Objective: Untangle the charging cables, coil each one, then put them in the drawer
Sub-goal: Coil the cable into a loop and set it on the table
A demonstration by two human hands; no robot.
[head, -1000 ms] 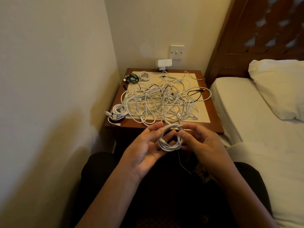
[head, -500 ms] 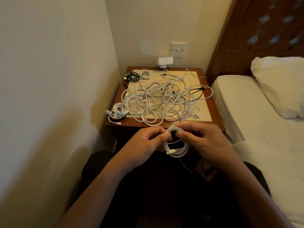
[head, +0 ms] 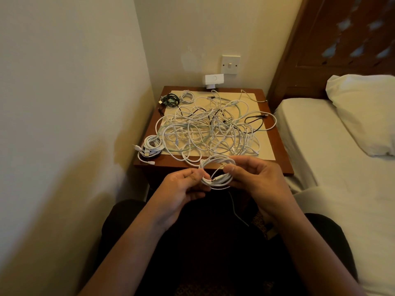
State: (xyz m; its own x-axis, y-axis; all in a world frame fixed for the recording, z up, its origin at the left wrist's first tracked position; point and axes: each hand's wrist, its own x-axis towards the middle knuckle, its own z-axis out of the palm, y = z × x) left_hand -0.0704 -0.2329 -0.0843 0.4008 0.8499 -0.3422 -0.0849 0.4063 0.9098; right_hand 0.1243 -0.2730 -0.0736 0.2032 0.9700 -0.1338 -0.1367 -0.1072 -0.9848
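Fig. White cable coil [head: 222, 181] held between your hands, just in front of the nightstand [head: 277, 146].
Your left hand [head: 181, 189] pinches its left rim and your right hand [head: 256, 180] grips its right. The loops span crosswise, and the loose tail [head: 237, 210] hangs nearer your right hand.

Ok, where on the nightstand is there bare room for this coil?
The front-right corner of the mat, between the tangle and the bed-side edge, is bare. The centre is crowded; a white bundle and a black coil take the left side.

cable tangle [head: 209, 129]: white, some black | nightstand [head: 277, 144]: red-brown | mat [head: 252, 103]: cream
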